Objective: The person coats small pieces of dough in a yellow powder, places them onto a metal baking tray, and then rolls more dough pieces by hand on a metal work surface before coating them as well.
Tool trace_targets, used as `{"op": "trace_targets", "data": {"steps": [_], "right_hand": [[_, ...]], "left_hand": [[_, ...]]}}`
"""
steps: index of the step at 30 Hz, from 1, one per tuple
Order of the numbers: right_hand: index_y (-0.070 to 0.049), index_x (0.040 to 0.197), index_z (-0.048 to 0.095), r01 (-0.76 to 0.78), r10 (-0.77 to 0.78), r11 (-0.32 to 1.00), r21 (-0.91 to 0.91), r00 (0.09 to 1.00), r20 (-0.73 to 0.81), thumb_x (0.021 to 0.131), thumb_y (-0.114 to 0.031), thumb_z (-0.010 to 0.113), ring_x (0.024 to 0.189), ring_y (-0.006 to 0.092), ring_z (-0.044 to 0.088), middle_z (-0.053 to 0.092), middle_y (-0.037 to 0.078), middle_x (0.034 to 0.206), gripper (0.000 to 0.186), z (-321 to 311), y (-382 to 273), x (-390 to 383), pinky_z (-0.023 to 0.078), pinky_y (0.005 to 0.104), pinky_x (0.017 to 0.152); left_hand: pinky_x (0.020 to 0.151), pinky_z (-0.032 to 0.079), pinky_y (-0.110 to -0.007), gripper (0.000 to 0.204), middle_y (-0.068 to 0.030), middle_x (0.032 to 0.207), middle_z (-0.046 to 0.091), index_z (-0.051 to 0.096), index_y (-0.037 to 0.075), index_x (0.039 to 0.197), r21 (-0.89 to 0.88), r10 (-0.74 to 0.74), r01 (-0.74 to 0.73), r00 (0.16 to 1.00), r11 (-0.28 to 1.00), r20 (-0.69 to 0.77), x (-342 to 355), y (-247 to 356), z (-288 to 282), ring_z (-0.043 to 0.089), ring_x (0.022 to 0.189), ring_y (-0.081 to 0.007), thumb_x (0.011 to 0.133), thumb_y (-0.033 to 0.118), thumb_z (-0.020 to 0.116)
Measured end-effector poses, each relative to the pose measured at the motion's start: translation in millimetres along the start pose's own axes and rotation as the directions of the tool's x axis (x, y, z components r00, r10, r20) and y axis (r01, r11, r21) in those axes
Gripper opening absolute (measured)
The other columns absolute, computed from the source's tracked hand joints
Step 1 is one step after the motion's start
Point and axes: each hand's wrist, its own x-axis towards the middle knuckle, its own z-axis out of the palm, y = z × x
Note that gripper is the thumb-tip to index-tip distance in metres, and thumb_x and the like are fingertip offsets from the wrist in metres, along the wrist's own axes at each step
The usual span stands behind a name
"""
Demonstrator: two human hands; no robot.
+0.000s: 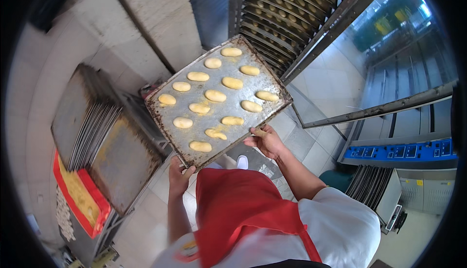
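Observation:
A worn metal baking tray (160, 114) bears several pale yellow oval dough pieces (215, 95), spaced apart, and is held out in front of my red apron. My left hand (180, 174) grips its near left corner, the thumb on top of the rim. Further right along the near edge, my right hand (265, 141) pinches the rim with the thumb above and the fingers underneath. One dough piece near that edge, a bent one (215, 134), is less even than the others. Beyond the tray's far corner stands a tall rack (272, 12) of loaded trays.
At left, a stack of baking trays (95, 136) stands beside a red-rimmed box (78, 195) with yellow crumbs inside. A glass door (335, 73) with a metal frame hangs open at right. Below it are a blue control panel (399, 150) and more upright trays (369, 185).

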Motion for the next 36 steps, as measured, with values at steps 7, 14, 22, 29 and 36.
{"op": "trace_targets", "data": {"steps": [7, 14, 22, 29, 36], "right_hand": [[0.002, 0.130, 0.055, -0.083, 0.138, 0.978, 0.193, 0.946, -0.294, 0.105, -0.005, 0.059, 0.101, 0.0308, 0.075, 0.067, 0.018, 0.123, 0.027, -120.4, 50.9, 128.2, 0.067, 0.0398, 0.083], [0.003, 0.144, 0.044, -0.044, 0.192, 0.923, 0.382, 0.914, -0.357, 0.106, -0.004, 0.056, 0.124, 0.0380, 0.062, 0.055, 0.019, 0.140, 0.041, -207.5, 119.6, 299.4, 0.059, 0.0481, 0.105], [0.002, 0.138, 0.047, 0.002, 0.278, 0.835, 0.551, 0.862, -0.424, 0.105, -0.001, 0.055, 0.120, 0.0368, 0.064, 0.058, 0.018, 0.134, 0.034, -296.7, 156.2, 462.1, 0.061, 0.0453, 0.104], [0.002, 0.138, 0.049, 0.009, 0.404, 0.735, 0.678, 0.798, -0.448, 0.106, -0.002, 0.055, 0.118, 0.0393, 0.067, 0.059, 0.017, 0.134, 0.033, -344.4, 146.7, 553.5, 0.062, 0.0447, 0.103], [0.002, 0.139, 0.048, 0.128, 0.345, 0.678, 0.724, 0.814, -0.467, 0.108, -0.002, 0.051, 0.123, 0.0365, 0.065, 0.061, 0.019, 0.135, 0.032, -379.9, 144.4, 612.1, 0.058, 0.0454, 0.110]], "left_hand": [[0.090, 0.052, -0.043, 0.056, -0.0105, 0.109, 0.063, 0.059, 0.005, 0.122, 0.564, 0.121, -0.192, 0.980, 0.803, 0.161, 181.6, -143.6, 32.2, 0.062, 0.104, -0.0273, 0.074, 0.010, 0.088], [0.090, 0.048, -0.045, 0.049, -0.0130, 0.102, 0.058, 0.059, 0.004, 0.111, 0.727, 0.030, -0.165, 0.980, 0.666, 0.195, 364.5, -252.6, 57.5, 0.060, 0.100, -0.0340, 0.072, 0.006, 0.088], [0.089, 0.048, -0.046, 0.046, -0.0143, 0.100, 0.057, 0.060, 0.002, 0.106, 0.757, -0.162, -0.154, 0.931, 0.635, 0.326, 550.3, -328.8, 105.0, 0.059, 0.101, -0.0372, 0.070, 0.004, 0.088], [0.089, 0.047, -0.047, 0.048, -0.0139, 0.101, 0.058, 0.062, 0.002, 0.109, 0.843, -0.251, -0.202, 0.897, 0.499, 0.364, 678.6, -356.2, 157.0, 0.058, 0.100, -0.0363, 0.070, 0.006, 0.089], [0.096, 0.049, -0.047, 0.053, -0.0156, 0.112, 0.062, 0.062, 0.002, 0.121, 0.864, -0.327, -0.302, 0.834, 0.403, 0.444, 781.9, -387.0, 205.4, 0.061, 0.107, -0.0369, 0.075, 0.012, 0.087]]}}
